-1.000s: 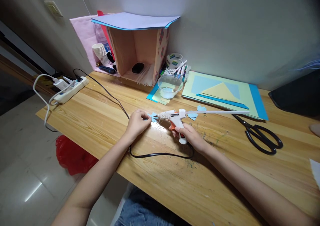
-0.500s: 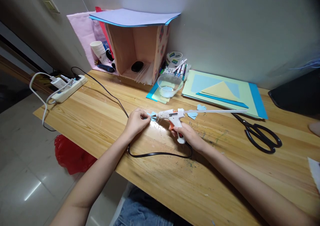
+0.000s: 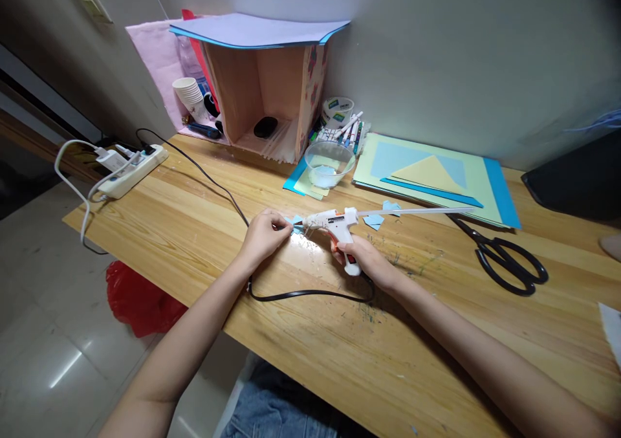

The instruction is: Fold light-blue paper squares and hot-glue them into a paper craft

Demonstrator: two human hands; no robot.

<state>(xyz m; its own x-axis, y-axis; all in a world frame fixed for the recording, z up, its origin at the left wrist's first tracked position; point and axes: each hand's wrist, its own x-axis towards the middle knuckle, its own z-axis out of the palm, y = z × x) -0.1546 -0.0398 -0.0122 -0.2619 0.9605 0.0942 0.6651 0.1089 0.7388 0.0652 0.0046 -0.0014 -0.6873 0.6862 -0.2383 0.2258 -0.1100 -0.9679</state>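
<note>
My left hand (image 3: 264, 234) pinches a small light blue paper piece (image 3: 297, 224) just above the table. In my right hand (image 3: 361, 257) is a white glue gun (image 3: 337, 223), its handle gripped near the orange trigger. The gun's nozzle points left and meets the blue paper beside my left fingertips. A long clear glue stick (image 3: 417, 211) sticks out of the gun's back end. More blue paper pieces (image 3: 373, 221) lie on the table behind the gun. The black cord (image 3: 310, 294) loops in front of both hands.
A cardboard box (image 3: 281, 82) stands at the back, with a clear plastic bowl (image 3: 330, 164) and markers (image 3: 354, 134) beside it. Coloured paper sheets (image 3: 490, 192) and black scissors (image 3: 509, 263) lie at the right. A power strip (image 3: 136, 174) sits at the left edge.
The back end of the glue gun and its glue stick have tilted slightly upward. Both hands keep nearly the same places.
</note>
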